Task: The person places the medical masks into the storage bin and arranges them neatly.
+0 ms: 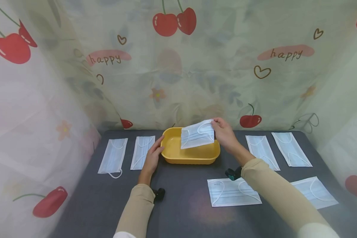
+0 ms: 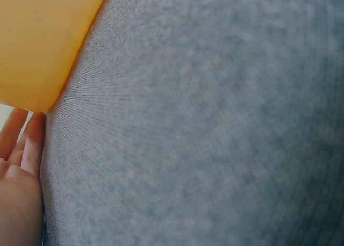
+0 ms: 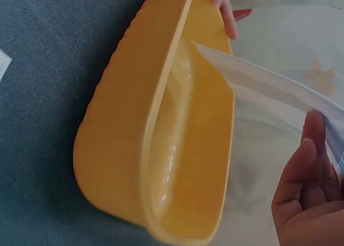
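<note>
A cherry-printed cloth (image 1: 196, 82) fills the upper frame of the head view; below it spreads a dark table (image 1: 107, 205). Near the centre sits a yellow container (image 1: 190, 161). Pale blue masks lie around it: a left pair (image 1: 113, 156), a right pair (image 1: 291, 149), one crosswise mask (image 1: 233, 195) at lower right, and a partly covered mask (image 1: 313, 191) behind the right sleeve (image 1: 281, 195). The held mask (image 1: 197, 134) is over the container's opening, slightly tilted; whether it touches the rim I cannot tell. The right hand (image 1: 224, 134) pinches it at its upper right corner — thumb and fingertips closed together on the edge. The left hand (image 1: 151, 158) rests against the container's left end — its fingers nearly straight, touching the wall, only slightly spread.
</note>
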Motion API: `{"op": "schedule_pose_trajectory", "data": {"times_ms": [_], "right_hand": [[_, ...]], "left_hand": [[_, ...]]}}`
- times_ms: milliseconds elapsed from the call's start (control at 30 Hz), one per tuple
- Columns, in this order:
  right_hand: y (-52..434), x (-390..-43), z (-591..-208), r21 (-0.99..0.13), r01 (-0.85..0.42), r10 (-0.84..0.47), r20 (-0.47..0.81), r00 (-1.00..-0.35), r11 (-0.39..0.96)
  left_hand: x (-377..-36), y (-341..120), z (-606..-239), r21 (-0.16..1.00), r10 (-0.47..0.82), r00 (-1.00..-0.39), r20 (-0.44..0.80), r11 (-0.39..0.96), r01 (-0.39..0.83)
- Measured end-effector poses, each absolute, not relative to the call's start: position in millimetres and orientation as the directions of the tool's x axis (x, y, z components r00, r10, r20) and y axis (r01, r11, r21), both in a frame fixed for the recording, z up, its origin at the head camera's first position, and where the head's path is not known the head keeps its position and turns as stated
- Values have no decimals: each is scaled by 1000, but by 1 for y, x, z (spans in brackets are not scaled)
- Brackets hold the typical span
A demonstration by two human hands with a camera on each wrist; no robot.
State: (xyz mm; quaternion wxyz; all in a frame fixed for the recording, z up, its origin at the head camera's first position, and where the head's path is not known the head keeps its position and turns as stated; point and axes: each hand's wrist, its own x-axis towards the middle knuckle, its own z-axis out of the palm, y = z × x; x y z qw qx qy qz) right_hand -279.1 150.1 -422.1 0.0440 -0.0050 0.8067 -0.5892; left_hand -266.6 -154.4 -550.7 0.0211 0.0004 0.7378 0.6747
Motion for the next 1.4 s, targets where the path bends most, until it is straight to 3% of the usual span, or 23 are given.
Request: {"op": "schedule_pose_trajectory", "data": {"times_ms": [267,667,867,1067,1400], "right_hand": [[122,-288,-428,-951,60,-131,-104,-986,304],[95,-297,-445,-956,87,-183,-142,-973,281],[96,-297,-452,-898,43,-205,-146,-968,437],[101,-296,-453,-755,-119,-227,-41,-973,645],[108,-297,-454,-642,-168,-309,-114,-944,748]], "left_hand": [[-268,-155,-550,992,46,-997,-65,109,-59],[-268,-155,-552,993,-11,-999,32,110,31],[-268,-153,-554,994,-13,-999,34,108,32],[-264,-150,-549,991,-21,-1000,-1,133,-4],[-265,-151,-553,988,-27,-1000,9,152,5]]}}
